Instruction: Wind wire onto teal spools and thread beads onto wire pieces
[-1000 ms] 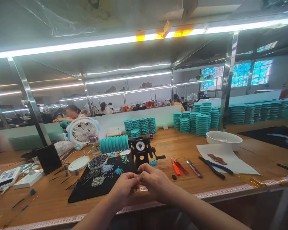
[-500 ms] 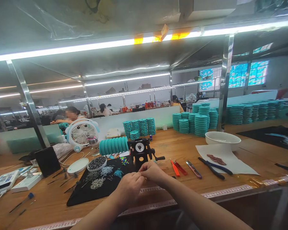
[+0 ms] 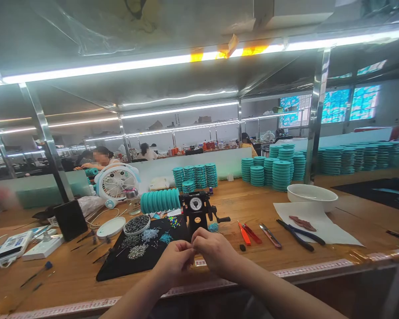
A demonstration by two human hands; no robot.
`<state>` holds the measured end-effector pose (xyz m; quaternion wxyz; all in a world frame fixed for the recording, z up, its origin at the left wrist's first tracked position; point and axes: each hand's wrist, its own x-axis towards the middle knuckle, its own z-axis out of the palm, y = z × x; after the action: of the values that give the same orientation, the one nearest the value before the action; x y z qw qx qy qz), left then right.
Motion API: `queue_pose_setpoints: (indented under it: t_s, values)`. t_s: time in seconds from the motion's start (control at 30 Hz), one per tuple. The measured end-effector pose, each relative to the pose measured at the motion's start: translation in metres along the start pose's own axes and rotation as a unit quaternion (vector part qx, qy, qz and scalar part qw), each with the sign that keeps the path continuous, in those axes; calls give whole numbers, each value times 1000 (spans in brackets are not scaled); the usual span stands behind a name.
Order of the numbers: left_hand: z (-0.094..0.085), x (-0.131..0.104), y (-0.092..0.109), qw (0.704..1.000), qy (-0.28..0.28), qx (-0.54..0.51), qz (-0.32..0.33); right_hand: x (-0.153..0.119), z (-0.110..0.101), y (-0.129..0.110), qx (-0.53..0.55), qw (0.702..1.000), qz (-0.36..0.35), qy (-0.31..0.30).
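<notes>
My left hand (image 3: 175, 257) and my right hand (image 3: 213, 249) meet fingertip to fingertip above the front of the table. Both are closed in a pinch, and whatever lies between the fingers is too small or hidden to name. Just beyond them stands a black hand-crank winder (image 3: 195, 208) with a dial, bearing a row of teal spools (image 3: 160, 201) on its left. To the left of my hands a black mat (image 3: 119, 261) carries silver beads (image 3: 137, 251), pale blue beads (image 3: 149, 234), small blue pieces (image 3: 166, 238) and a bowl of dark oval pieces (image 3: 137, 224).
Right of the winder lie orange-handled tools (image 3: 244, 233), a utility knife (image 3: 270, 235) and pliers (image 3: 295, 235) on white paper (image 3: 342, 235). A white bowl (image 3: 312, 197) and stacked teal spools (image 3: 281, 176) stand behind. A fan (image 3: 117, 184) is at left. Several people sit farther back.
My hands have shifted slightly: the left turns more palm-inward and the right sits lower, both still pinching. Small blue pieces beside the winder and a dark lump by the tools now show more.
</notes>
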<state>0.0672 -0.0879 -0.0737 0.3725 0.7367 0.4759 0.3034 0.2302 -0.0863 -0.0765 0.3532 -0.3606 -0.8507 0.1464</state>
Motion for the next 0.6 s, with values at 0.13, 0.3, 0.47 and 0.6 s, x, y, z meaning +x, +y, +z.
queue_pose_setpoints:
  t_s: [0.13, 0.3, 0.47, 0.6]
  values:
    - [4, -2, -1, 990, 44, 99, 95, 19, 9, 14, 58, 992, 108, 29]
    - [2, 1, 0, 972, 31, 153, 173, 37, 15, 29, 134, 973, 189, -8]
    - [0, 3, 4, 984, 21, 105, 141, 34, 8, 27, 143, 973, 180, -10]
    - [-3, 1, 4, 1000, 12, 5, 16, 15, -14, 7, 126, 986, 107, 21]
